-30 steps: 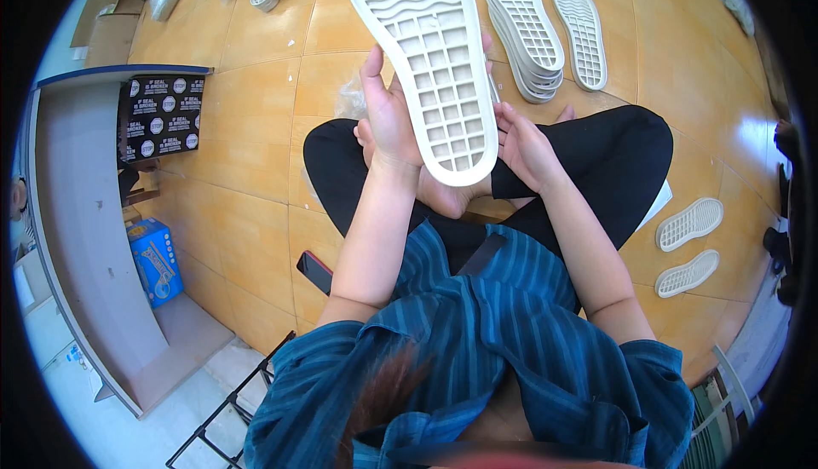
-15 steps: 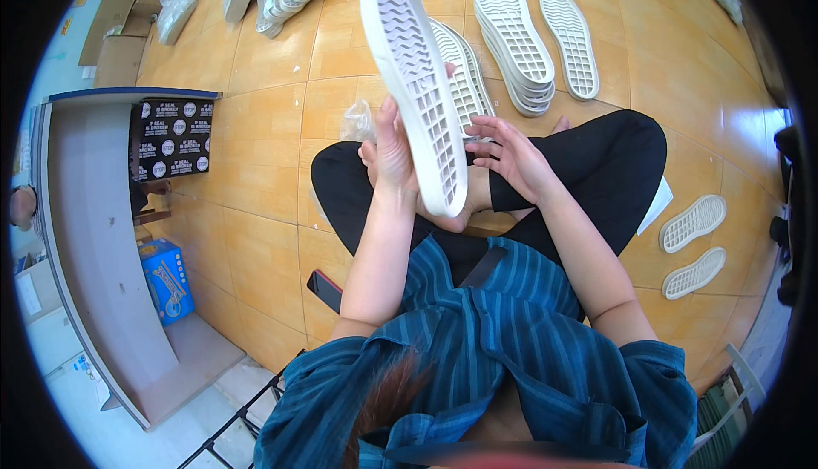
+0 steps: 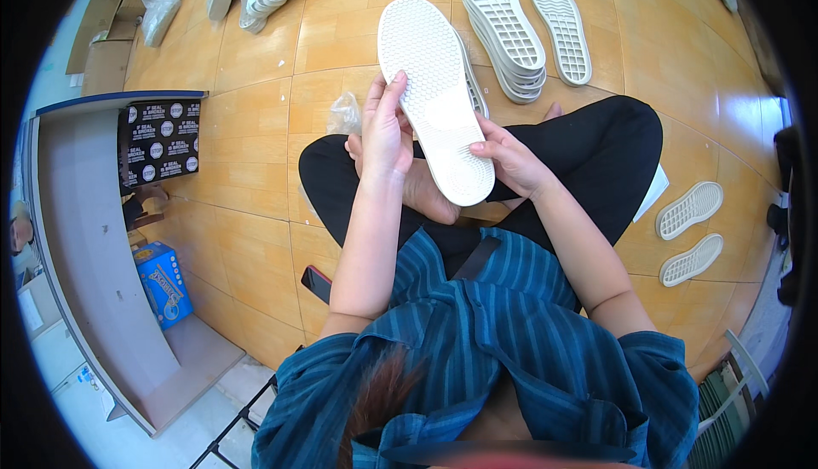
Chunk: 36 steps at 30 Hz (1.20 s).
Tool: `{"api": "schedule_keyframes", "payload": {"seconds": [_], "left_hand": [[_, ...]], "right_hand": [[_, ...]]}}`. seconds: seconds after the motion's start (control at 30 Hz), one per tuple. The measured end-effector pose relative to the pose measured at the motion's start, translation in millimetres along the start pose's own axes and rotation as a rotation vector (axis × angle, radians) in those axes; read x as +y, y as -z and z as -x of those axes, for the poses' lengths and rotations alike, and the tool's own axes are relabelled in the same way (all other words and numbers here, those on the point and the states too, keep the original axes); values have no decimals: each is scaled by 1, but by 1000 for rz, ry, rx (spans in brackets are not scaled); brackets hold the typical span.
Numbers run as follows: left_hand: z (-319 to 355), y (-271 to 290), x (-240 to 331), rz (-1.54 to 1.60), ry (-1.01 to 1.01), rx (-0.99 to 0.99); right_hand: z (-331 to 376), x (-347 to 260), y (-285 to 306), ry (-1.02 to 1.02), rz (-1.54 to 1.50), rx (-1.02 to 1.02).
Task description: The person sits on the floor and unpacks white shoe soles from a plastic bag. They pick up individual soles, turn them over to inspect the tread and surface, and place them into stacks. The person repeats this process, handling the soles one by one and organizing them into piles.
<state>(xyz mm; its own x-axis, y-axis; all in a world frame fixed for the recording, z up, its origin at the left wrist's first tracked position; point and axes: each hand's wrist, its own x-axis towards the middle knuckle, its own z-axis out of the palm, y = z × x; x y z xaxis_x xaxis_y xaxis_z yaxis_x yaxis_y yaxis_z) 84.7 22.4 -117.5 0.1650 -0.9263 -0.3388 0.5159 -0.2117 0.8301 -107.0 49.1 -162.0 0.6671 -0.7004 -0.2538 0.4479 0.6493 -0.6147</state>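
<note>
While the left hand grips the left edge of a white shoe sole in the head view, its thumb on the patterned face, the right hand grasps the right edge near the lower end. The sole is held up in front of the crossed legs. Beyond, on the floor, lie a stack of soles and a single sole; a phone lies by the left knee.
</note>
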Motion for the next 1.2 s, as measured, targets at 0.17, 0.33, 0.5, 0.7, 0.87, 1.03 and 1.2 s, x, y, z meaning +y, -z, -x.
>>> {"api": "schedule_keyframes", "payload": {"seconds": [0.17, 0.33, 0.5, 0.7, 0.87, 1.03, 1.2], "left_hand": [[-1, 1, 0, -5, 23, 12], [-4, 9, -20, -8, 3, -14], [-17, 30, -54, -178, 171, -25], [-32, 41, -78, -259, 224, -54], [-33, 40, -83, -312, 205, 33], [-36, 41, -84, -259, 170, 29], [-38, 41, -88, -283, 173, 73]], "right_hand": [[-1, 1, 1, 4, -4, 1], [3, -3, -3, 63, -287, -82], [11, -37, 1, 112, -189, -83], [-30, -137, 58, 358, 471, 521], [-70, -167, 150, 560, 1454, 915], [-74, -142, 197, 70, 1660, 1090], [-76, -140, 190, -154, 1736, 1085]]}}
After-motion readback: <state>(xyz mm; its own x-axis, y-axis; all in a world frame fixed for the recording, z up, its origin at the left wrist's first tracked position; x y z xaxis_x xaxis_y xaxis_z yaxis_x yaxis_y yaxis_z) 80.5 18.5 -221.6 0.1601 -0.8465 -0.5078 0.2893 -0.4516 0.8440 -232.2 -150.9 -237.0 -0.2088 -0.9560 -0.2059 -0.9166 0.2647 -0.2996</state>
